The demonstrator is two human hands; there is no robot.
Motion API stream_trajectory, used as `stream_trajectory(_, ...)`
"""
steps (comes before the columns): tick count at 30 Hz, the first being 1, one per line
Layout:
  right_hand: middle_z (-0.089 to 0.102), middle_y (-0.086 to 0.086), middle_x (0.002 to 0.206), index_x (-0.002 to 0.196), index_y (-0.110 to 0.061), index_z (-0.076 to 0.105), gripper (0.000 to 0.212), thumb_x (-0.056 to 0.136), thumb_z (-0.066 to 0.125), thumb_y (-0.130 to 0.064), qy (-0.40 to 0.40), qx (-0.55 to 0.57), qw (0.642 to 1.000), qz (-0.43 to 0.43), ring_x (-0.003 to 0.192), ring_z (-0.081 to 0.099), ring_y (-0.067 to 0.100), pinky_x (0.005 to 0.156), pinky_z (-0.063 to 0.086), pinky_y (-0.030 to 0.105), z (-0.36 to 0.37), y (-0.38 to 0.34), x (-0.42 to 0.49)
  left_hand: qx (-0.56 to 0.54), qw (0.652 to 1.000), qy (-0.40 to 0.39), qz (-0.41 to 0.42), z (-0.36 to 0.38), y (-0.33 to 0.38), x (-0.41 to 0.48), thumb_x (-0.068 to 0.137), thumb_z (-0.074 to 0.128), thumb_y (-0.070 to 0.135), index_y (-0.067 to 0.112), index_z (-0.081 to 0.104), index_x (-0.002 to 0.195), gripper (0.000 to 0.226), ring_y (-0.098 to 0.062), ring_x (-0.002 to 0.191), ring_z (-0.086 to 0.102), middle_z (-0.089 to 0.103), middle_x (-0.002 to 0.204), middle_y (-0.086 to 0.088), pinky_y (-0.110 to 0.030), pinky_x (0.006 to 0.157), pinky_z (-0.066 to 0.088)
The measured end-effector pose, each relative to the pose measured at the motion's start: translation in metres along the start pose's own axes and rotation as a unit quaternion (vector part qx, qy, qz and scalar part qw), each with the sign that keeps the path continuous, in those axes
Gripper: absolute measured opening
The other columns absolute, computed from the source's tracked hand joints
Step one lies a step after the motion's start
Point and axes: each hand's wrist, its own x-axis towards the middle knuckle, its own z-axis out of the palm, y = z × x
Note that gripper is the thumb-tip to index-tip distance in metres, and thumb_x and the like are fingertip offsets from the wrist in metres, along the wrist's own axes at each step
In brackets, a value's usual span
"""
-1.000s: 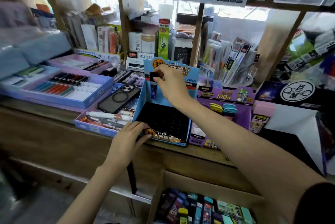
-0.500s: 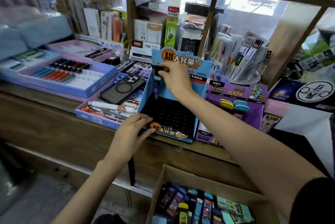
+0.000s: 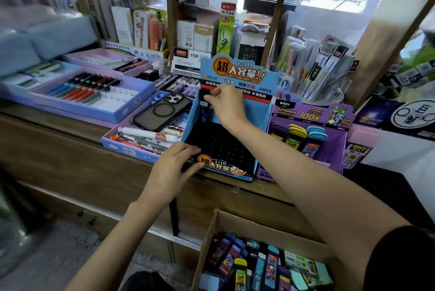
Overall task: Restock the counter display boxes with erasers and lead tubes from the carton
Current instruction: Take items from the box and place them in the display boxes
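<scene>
A blue display box (image 3: 259, 111) with a black slotted insert stands on the wooden counter. My right hand (image 3: 226, 104) pinches a dark lead tube (image 3: 203, 108) that stands upright in the box's back left corner. My left hand (image 3: 174, 170) rests on the box's front left corner, fingers on its printed front lip. To the right, a purple display box (image 3: 329, 147) holds several lead tubes with yellow and blue caps. Below the counter, an open brown carton (image 3: 219, 227) holds several colourful lead tubes and a mint-green eraser (image 3: 322, 269).
A phone in a dark case (image 3: 162, 111) lies in a blue pen tray (image 3: 110, 142) left of the blue box. Further trays of pens (image 3: 94, 95) sit at the left. Shelves with packaged stationery and a clear pen holder (image 3: 322, 71) rise behind the boxes.
My right hand has lowered the lead tube into the box's back left corner. My left hand has stayed at the box's front corner. The view has tilted down and closer.
</scene>
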Motion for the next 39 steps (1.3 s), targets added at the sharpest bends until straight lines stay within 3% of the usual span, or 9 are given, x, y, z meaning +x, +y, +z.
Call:
stream_trajectory(4,0.065,0.015,0.095,0.095,0.000,0.063,0.018,0.086,0.067,-0.015,-0.047,-0.051,0.998,-0.001,0.091,0.061,0.029,0.085,0.050,0.041,-0.015,0.000,-0.018,-0.003,1.000,-0.016,-0.023,-0.010,0.005,0.000,0.085,0.068,0.021,0.008,0.065,0.115,0.033,-0.019,0.103,0.059,0.063,0.110,-0.004,-0.021,0.084,0.042)
stream_trajectory(8,0.065,0.007,0.114,0.113,-0.009,0.062,0.025,0.089,0.062,-0.017,-0.118,-0.095,0.983,-0.102,0.108,0.058,0.020,0.090,0.042,0.026,-0.061,0.007,-0.068,0.010,1.000,-0.001,-0.004,-0.021,0.024,-0.009,0.084,0.068,0.016,0.006,0.068,0.105,0.023,-0.019,0.091,0.061,0.064,0.100,-0.006,-0.022,0.076,0.046)
stream_trajectory(12,0.067,0.000,0.112,0.112,-0.013,0.065,0.024,0.089,0.062,-0.021,-0.230,-0.130,0.946,-0.187,0.100,0.058,0.012,0.084,0.036,0.017,-0.116,0.034,-0.142,-0.023,0.997,-0.074,0.019,-0.008,0.049,-0.042,0.085,0.067,0.020,0.012,0.068,0.102,0.018,-0.007,0.085,0.061,0.062,0.099,0.005,-0.029,0.071,0.051)
stream_trajectory(19,0.059,-0.006,0.122,0.121,-0.023,0.058,0.028,0.095,0.051,-0.033,-0.378,-0.209,0.900,-0.061,0.112,0.052,0.009,0.092,0.040,0.022,-0.147,0.147,-0.261,-0.096,0.964,-0.231,-0.092,0.080,0.071,-0.123,0.087,0.064,0.030,0.021,0.061,0.116,0.030,-0.009,0.096,0.057,0.054,0.101,0.010,-0.015,0.077,0.042)
stream_trajectory(26,0.050,0.000,0.134,0.130,-0.021,0.049,0.043,0.095,0.046,-0.045,-0.351,-0.257,0.894,0.109,0.120,0.049,0.017,0.093,0.042,0.029,-0.132,0.253,-0.355,-0.068,0.918,-0.355,-0.164,0.154,0.084,-0.193,0.088,0.060,0.043,0.019,0.037,0.141,0.062,-0.018,0.134,0.033,0.034,0.144,-0.003,-0.021,0.103,0.028)
stream_trajectory(31,0.014,0.010,0.157,0.150,-0.016,0.015,0.067,0.096,0.036,-0.050,-0.281,-0.252,0.894,0.242,0.141,0.020,0.029,0.113,0.017,0.034,-0.116,0.288,-0.396,0.041,0.888,-0.445,-0.106,0.174,0.083,-0.231,0.091,0.048,0.054,0.016,0.006,0.151,0.083,-0.022,0.147,-0.001,-0.008,0.158,-0.011,-0.032,0.116,0.003)
stream_trajectory(33,0.006,0.013,0.158,0.151,-0.014,0.010,0.070,0.096,0.031,-0.053,-0.285,-0.304,0.881,0.224,0.143,0.016,0.028,0.115,0.012,0.035,-0.105,0.291,-0.408,0.065,0.868,-0.482,-0.097,0.177,0.083,-0.236,0.090,0.043,0.059,0.018,-0.002,0.151,0.086,-0.024,0.146,-0.006,-0.015,0.157,-0.011,-0.038,0.116,-0.002)
stream_trajectory(36,0.011,0.013,0.157,0.149,-0.008,0.015,0.076,0.094,0.030,-0.058,-0.297,-0.347,0.876,0.152,0.144,0.014,0.024,0.116,0.010,0.035,-0.087,0.285,-0.417,0.048,0.868,-0.484,-0.103,0.176,0.084,-0.235,0.091,0.042,0.058,0.019,0.002,0.151,0.083,-0.024,0.146,-0.004,-0.011,0.158,-0.011,-0.037,0.116,-0.001)
stream_trajectory(39,0.024,0.011,0.154,0.146,-0.012,0.028,0.064,0.095,0.042,-0.048,-0.305,-0.243,0.907,0.161,0.141,0.022,0.026,0.114,0.018,0.035,-0.086,0.280,-0.409,-0.033,0.905,-0.401,-0.136,0.174,0.084,-0.228,0.092,0.054,0.042,0.011,0.038,0.141,0.060,-0.024,0.139,0.029,0.030,0.151,-0.013,-0.028,0.110,0.022)
